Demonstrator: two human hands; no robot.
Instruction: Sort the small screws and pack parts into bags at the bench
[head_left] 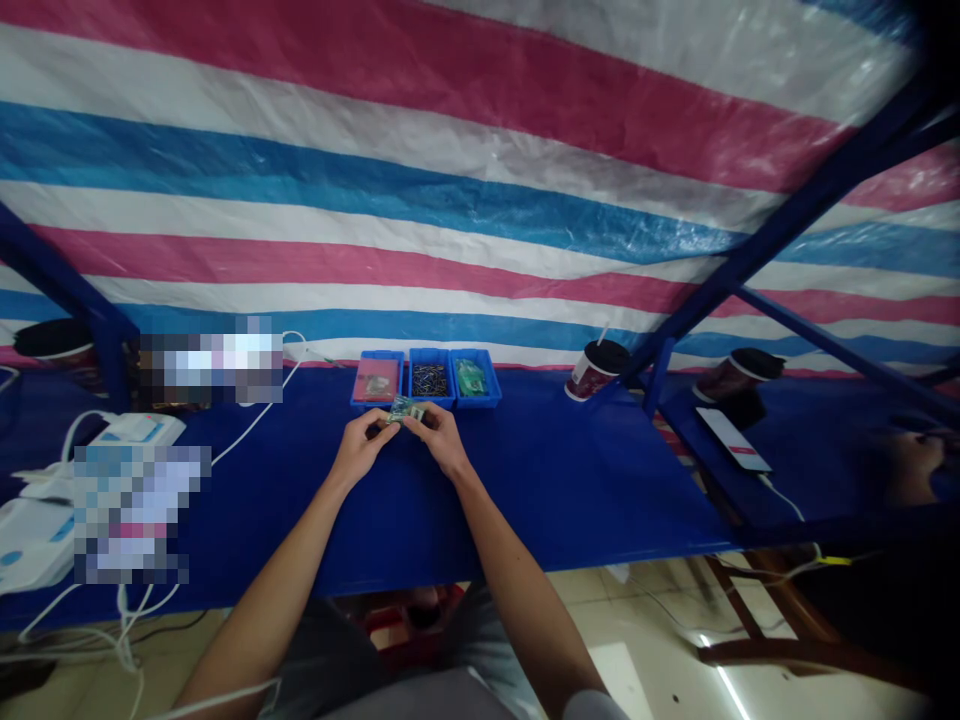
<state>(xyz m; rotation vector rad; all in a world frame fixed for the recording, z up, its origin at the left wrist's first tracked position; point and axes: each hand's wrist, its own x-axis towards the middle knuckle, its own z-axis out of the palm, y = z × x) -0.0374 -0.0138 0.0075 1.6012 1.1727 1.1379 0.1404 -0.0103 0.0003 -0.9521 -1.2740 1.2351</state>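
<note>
Both hands meet in front of three small blue bins. My left hand (pixel 365 441) pinches the left side of a small clear packet (pixel 403 408) with green and pale contents. The packet's right side is between the thumb and fingers of my right hand (pixel 436 433). Just beyond the hands, the left bin (pixel 378 376) has a pink lining and small items in it. The middle bin (pixel 430 378) holds several dark screws or nails. Green-looking packets lie in the right bin (pixel 472 378).
A lidded cup (pixel 594 372) stands at the right on the blue table (pixel 585 470). Power strips (pixel 45 540) and white cables lie at the left. Blue frame bars (pixel 720 290) rise at both sides. Another person's hand (pixel 916 465) is at the far right, beyond a phone (pixel 733 440).
</note>
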